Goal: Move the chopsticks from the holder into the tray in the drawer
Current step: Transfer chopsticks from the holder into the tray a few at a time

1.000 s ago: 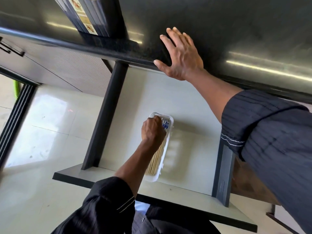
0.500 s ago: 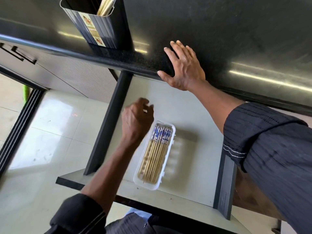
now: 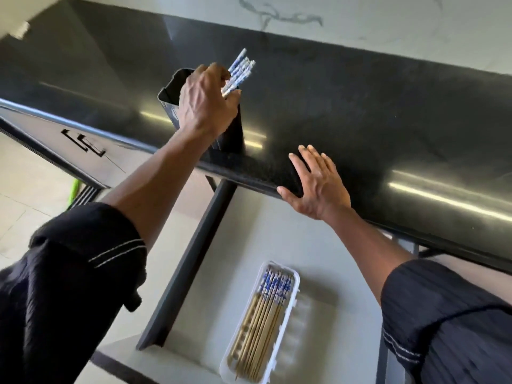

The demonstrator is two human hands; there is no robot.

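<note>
A dark metal chopstick holder [image 3: 232, 131] stands near the front edge of the black countertop [image 3: 360, 101]. My left hand [image 3: 206, 103] is over the holder's mouth, closed around a bunch of chopsticks [image 3: 239, 70] whose blue-and-white ends stick up past my fingers. Below, in the open pale drawer [image 3: 318, 245], a white plastic tray [image 3: 293, 309] holds several wooden chopsticks [image 3: 263, 322] laid lengthwise. My right hand [image 3: 318, 184] lies flat with fingers spread on the countertop's front edge, holding nothing.
The drawer's dark left side rail [image 3: 191, 267] runs from the counter toward me. A closed cabinet front with a black handle [image 3: 86, 142] is at the left. Pale tiled floor [image 3: 25, 189] and a green object [image 3: 73, 192] lie below left.
My left hand left the tray in the drawer, rose to the holder on the counter and closed on a bunch of chopsticks. The view tilted upward. My right hand stayed on the counter edge.
</note>
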